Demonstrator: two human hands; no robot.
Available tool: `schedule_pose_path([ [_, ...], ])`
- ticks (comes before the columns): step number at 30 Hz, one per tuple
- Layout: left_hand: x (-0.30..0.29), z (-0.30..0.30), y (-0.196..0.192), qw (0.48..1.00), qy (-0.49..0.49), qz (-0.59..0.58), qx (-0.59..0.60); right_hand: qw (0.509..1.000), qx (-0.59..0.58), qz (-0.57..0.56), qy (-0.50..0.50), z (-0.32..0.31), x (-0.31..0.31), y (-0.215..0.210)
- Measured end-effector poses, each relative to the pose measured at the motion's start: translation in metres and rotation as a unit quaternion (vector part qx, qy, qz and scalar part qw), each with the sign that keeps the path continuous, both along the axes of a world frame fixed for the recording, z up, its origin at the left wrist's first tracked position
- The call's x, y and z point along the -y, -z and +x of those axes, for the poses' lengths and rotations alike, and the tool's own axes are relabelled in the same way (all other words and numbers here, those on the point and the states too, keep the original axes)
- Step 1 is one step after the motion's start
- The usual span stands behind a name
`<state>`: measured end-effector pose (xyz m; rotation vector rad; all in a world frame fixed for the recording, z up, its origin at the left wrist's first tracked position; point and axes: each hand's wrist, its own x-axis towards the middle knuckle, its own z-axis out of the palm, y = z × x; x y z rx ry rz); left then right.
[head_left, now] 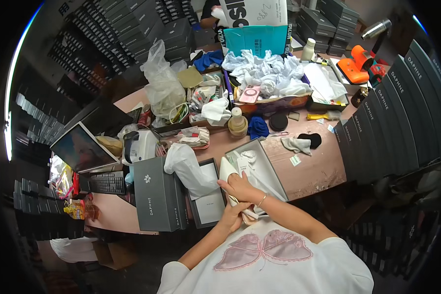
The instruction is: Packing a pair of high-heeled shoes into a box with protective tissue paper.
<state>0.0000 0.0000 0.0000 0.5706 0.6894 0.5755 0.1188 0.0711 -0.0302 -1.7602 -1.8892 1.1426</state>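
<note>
A cream shoe with a pointed toe (pixel 227 168) is held in front of my body, toe pointing away. My left hand (pixel 233 215) is closed around its rear part, near my shirt. Across the shoe's upper lies my right hand (pixel 240 187), its fingers bent over the opening and partly hidden. Beyond my hands stands an open grey shoe box (pixel 275 177) with white paper and a tag inside. Left of the shoe, crumpled white tissue paper (pixel 190 171) spills over another open box (pixel 197 215) with a white card in it.
Closed dark shoe boxes (pixel 154 196) stand at the left, by a keyboard (pixel 108 182) and a monitor (pixel 85 147). A bottle (pixel 237 125), a yellow brush (pixel 323 116) and a black cloth (pixel 309 140) lie farther back. Tall box stacks (pixel 392 112) rise at the right.
</note>
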Motion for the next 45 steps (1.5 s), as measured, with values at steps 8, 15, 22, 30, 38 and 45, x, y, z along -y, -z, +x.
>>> schedule_pose_path([
  [8,-0.073,-0.007,0.004,0.987,-0.141,0.016,-0.077,0.99,-0.075,0.078,-0.093,-0.001,0.05,-0.038],
  [15,-0.088,-0.009,0.006,0.971,-0.183,-0.037,-0.148,0.987,-0.083,-0.082,-0.108,-0.003,0.019,-0.069],
  [22,-0.089,-0.01,-0.004,0.988,-0.138,0.041,-0.063,0.964,-0.245,0.008,-0.099,0.045,0.087,-0.079],
  [30,-0.094,0.011,-0.014,0.994,-0.087,0.02,-0.06,0.982,-0.14,0.067,-0.107,0.052,0.033,-0.044],
  [38,-0.092,-0.007,0.013,0.976,-0.11,0.065,-0.174,0.996,-0.057,0.013,0.06,-0.013,0.023,0.002],
  [45,-0.083,-0.009,-0.006,0.968,-0.147,0.063,-0.192,0.997,-0.07,-0.003,0.021,-0.013,0.019,-0.009],
])
